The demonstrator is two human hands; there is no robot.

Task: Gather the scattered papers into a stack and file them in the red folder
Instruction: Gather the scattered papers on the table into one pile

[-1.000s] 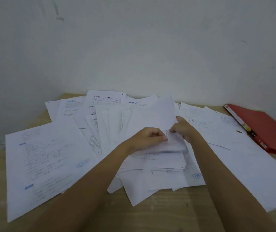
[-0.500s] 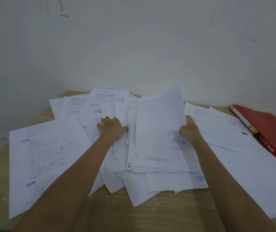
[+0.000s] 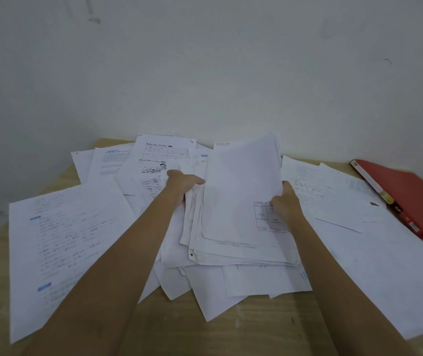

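Note:
A loose stack of white papers (image 3: pixel 233 201) sits in the middle of the wooden table (image 3: pixel 269 327), its far end tilted up. My left hand (image 3: pixel 183 185) grips the stack's left edge and my right hand (image 3: pixel 286 204) grips its right edge. Scattered papers lie all around: a large printed sheet (image 3: pixel 64 247) at the left, several printed sheets (image 3: pixel 154 155) at the back, and more sheets (image 3: pixel 333 196) to the right. The red folder (image 3: pixel 410 196) lies closed at the far right, its spine toward the papers.
A pale wall (image 3: pixel 205 73) stands right behind the table. A large blank sheet (image 3: pixel 384 273) overhangs the table's right front part. Bare wood shows along the front edge between my forearms.
My hands moved apart from the middle of the pile to its two sides. The stack's far end has lifted off the table between them.

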